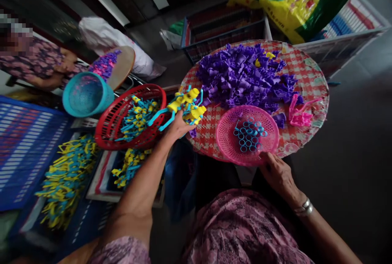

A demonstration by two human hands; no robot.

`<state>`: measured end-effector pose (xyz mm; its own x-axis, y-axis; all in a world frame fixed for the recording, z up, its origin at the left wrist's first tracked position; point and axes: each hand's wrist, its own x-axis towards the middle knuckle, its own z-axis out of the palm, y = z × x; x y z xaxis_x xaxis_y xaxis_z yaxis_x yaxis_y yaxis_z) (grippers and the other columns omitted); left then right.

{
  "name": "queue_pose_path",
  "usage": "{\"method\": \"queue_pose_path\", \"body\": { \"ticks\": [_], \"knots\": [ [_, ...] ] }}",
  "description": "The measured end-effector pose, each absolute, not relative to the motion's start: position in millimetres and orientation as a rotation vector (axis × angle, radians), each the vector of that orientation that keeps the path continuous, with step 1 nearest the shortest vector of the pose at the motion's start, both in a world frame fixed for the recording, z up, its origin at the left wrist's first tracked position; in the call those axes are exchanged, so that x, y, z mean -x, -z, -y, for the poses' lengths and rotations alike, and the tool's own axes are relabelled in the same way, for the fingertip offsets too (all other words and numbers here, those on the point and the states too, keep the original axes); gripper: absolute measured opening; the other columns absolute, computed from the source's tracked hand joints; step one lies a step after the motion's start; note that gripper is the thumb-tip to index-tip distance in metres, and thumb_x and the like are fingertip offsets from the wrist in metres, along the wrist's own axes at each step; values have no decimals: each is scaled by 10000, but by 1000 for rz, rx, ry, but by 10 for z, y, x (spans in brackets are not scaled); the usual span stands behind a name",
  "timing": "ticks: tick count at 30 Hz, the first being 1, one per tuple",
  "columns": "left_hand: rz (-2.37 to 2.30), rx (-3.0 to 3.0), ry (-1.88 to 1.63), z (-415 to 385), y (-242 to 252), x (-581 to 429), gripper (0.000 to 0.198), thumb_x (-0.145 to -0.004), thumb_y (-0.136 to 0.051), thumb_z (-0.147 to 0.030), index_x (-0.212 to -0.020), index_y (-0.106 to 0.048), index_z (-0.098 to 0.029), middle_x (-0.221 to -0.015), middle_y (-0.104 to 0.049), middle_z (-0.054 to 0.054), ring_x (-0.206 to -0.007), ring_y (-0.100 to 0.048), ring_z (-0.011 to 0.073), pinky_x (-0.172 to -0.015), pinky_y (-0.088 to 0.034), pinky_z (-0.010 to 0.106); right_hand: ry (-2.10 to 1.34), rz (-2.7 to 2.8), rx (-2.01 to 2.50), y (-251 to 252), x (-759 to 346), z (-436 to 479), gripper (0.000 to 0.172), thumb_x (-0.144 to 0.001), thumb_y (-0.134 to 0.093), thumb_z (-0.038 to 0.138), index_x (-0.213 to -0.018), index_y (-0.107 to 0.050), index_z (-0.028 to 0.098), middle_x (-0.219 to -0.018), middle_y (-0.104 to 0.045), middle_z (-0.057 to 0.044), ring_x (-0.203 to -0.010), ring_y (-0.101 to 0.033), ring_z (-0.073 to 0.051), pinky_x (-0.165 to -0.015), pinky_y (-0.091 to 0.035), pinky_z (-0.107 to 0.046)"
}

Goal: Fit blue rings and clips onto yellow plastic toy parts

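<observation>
A co-worker's floral sleeve [39, 58] and hand [65, 62] showed at the upper left, beside a teal colander [85, 94]; a blue crate [27, 145] bearing loose yellow-and-blue plastic runners [65, 182] lay at the lower left; a red basket [107, 129] stood just off the left edge of the round bench [309, 92], whose red-checked cloth carried a heap of purple plastic pieces [241, 76] and, near the front edge, a pink mesh basket [228, 141] holding blue rings [248, 135]; the cluster of yellow-and-blue plastic parts [185, 103] was spiky and branching, with bright yellow blocks and thin blue arms; it sat in the closed left grip [180, 125], over the bench's left edge; the right grip [277, 174] rested open, its fingertips [265, 157] touching the pink basket's rim.
</observation>
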<state>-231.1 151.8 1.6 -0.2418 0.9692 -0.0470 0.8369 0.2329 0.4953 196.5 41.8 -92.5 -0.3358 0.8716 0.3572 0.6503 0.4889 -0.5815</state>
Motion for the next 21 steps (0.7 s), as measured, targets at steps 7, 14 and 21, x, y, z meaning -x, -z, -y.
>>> {"method": "queue_pose_path", "body": {
  "ticks": [7, 14, 21],
  "knots": [
    [-2151, -1745, -398, -2000, 208, 2047, 851, -726, -956, -363, -1493, -633, -186, -1561, -633, 204, -1460, -595, 391, -1229, -471, 507, -489, 2073, 1260, 937, -1927, -430, 261, -1029, -585, 220, -1274, -672, 203, -971, -780, -71, -786, -740, -218, -735, -593, -329],
    [-2167, -1798, -490, -1791, 145, 2154, 320, -932, -742, -321, -1230, -803, -221, -1187, -847, 91, -1053, -806, 259, -932, -612, 345, -520, 2061, 1267, 949, -1890, -430, 373, -1046, -568, 246, -1408, -646, 200, -981, -772, -87, -832, -750, -237, -760, -622, -347],
    [-2213, -2070, -512, -2189, -86, 1945, 232, -1013, -629, -306, -1111, -822, -222, -1169, -846, 96, -1056, -769, 258, -986, -541, 350, -521, 2048, 1220, 906, -1877, -375, 537, -1092, -502, 240, -1627, -478, 212, -1164, -806, -126, -864, -785, -237, -827, -671, -381]
  ]
}}
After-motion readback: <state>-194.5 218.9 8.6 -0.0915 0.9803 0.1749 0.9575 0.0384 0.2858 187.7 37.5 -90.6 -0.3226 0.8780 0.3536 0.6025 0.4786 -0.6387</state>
